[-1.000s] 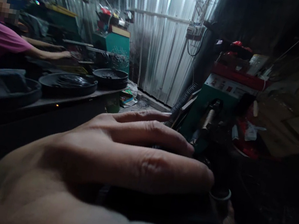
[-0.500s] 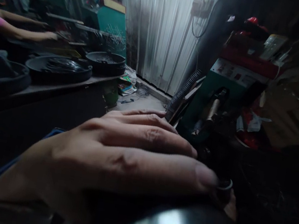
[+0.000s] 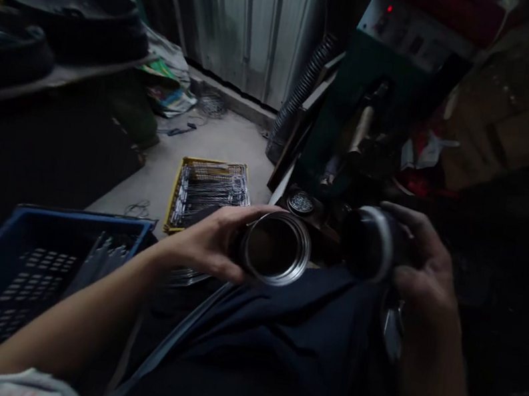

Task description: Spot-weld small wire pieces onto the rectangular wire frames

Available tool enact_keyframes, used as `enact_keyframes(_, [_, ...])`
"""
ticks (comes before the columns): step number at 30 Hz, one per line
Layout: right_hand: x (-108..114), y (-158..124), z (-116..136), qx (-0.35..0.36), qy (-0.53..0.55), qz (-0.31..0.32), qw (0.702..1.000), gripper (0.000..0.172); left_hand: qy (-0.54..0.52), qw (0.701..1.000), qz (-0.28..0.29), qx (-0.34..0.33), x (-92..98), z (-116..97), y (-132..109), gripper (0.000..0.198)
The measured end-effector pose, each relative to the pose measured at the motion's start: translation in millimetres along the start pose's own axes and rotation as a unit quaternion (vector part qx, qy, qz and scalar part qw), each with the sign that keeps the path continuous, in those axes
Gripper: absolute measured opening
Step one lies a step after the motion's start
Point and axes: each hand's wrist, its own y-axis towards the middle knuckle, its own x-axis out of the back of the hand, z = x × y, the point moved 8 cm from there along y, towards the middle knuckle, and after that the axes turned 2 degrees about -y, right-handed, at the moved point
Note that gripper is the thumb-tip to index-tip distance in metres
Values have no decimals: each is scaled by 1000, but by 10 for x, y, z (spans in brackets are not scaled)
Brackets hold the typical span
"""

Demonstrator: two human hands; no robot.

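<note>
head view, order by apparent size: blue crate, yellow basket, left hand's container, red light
1. Blue crate
2. Yellow basket and container: too alike to rank; basket partly hidden, container nearer the camera
3. Red light

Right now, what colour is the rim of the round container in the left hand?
Silvery, like bare metal; the rim shows best in the head view.

Both hands raised in front of the body, apart, each curled in a grip.
The left forearm (image 3: 88,310) enters from 8 o'clock; its hand (image 3: 217,237) opens toward 3 o'clock, thumb on the near side, fingers (image 3: 255,211) on the far side. The right forearm (image 3: 442,376) rises from 4 o'clock, its hand (image 3: 429,273) slightly blurred, fingers and thumb pointing toward 9 o'clock.
</note>
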Motion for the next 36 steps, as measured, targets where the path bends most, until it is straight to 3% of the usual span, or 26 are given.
enact_keyframes(4, [-465,166,247,63,-95,159,981,67,-39,997,17,61,-275,420,70,90])
enact_keyframes(9, [-783,207,101,108,-211,242,941,68,-39,997,29,62,-465,647,120,84])
enact_keyframes(20, [-893,104,-82,100,-274,286,913,77,-39,998,39,37,-607,793,220,88])
enact_keyframes(25, [-892,82,-106,99,-263,315,907,76,-62,997,38,31,-673,869,242,91])
enact_keyframes(30, [-898,-12,-86,91,-243,350,900,77,-52,995,71,40,-782,983,236,95])
enact_keyframes(33, [-880,-22,-140,79,-271,329,901,74,-28,997,61,33,-818,985,235,96])
enact_keyframes(36, [-840,34,-321,22,-371,271,888,66,-4,999,26,28,-832,962,251,94])
